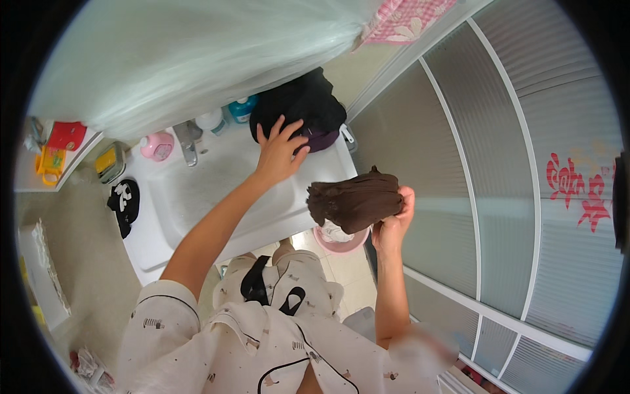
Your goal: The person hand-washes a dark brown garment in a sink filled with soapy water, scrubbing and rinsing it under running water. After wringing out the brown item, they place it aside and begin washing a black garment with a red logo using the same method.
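Note:
My right hand [394, 217] grips one end of a bunched dark brown cloth [357, 197], some garment whose exact kind I cannot make out. It hangs in the air past the sink's right front corner, above a pink basin [341, 243] with white cloth in it. My left hand [282, 152] lies with fingers spread on a heap of black clothing [298, 105] at the sink's back right corner. A dark purple fold [321, 138] shows at the heap's front, beside my fingertips.
A white sink [190, 200] with a metal faucet [188, 146] is before me. Along its back stand a pink bottle [157, 146], a white bottle [211, 121] and a blue bottle [243, 109]. A black-and-white cloth item [125, 205] lies at the left edge. Ribbed sliding doors [446, 184] stand close on the right.

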Motion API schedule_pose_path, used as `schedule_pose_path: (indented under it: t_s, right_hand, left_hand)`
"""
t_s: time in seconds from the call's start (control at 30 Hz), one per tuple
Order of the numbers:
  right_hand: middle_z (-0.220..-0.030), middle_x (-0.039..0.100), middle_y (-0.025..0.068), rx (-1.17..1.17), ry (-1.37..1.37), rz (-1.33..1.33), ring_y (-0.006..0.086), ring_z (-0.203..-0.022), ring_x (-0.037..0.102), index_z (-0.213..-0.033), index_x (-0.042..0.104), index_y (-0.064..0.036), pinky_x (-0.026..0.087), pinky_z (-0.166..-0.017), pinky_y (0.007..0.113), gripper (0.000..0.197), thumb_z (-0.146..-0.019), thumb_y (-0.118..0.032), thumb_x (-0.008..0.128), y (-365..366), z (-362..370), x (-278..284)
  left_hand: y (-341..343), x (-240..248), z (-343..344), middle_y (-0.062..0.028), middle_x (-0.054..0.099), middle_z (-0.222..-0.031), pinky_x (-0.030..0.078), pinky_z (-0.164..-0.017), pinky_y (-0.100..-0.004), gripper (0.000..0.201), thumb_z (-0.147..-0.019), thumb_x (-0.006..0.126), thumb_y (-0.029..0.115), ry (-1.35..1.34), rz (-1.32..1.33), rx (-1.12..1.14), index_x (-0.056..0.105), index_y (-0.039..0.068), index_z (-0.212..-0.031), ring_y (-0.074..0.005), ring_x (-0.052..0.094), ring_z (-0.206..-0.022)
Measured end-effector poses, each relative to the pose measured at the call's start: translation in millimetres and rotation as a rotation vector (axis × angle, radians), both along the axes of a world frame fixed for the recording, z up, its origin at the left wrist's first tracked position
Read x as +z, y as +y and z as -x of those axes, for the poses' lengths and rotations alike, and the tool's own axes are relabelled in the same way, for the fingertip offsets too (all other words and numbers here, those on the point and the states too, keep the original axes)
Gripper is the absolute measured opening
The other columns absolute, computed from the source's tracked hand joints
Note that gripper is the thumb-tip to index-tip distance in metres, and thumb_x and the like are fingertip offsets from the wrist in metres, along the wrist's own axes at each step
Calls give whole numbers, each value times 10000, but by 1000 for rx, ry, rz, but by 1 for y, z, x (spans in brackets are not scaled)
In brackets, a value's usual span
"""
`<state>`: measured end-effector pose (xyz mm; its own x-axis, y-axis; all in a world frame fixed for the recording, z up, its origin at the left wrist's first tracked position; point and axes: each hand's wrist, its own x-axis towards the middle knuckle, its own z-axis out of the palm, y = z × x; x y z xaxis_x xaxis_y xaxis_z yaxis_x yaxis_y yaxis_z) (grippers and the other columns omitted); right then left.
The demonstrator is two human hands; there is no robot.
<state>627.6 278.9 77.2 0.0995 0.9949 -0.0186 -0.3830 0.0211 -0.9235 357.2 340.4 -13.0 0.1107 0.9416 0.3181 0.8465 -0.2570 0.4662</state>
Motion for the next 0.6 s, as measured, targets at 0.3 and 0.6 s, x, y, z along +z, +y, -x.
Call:
schedule_pose_path:
  t_s: [0.3,0.6]
  right_hand:
    - [-1213,566,98,252,185,329,240,-1110,578,-1235,493,-80,524,-933,375,476,-795,99,528,-12,116,-19]
    - [-877,618,7,700,-590,-72,116,-819,605,-952,534,-43,499,-737,267,380,-714,41,818,-29,196,-102]
  left_hand:
    - [-149,65,86,-80,600,-1221,512,-946,-361,448,-890,670,183,-1720,610,-24,546,91,-1311,-204,586,-1142]
    - [-226,76,185,-70,641,-1113,547,-839,-374,344,-968,559,357,-1944,444,357,579,90,-1184,-204,638,-1013]
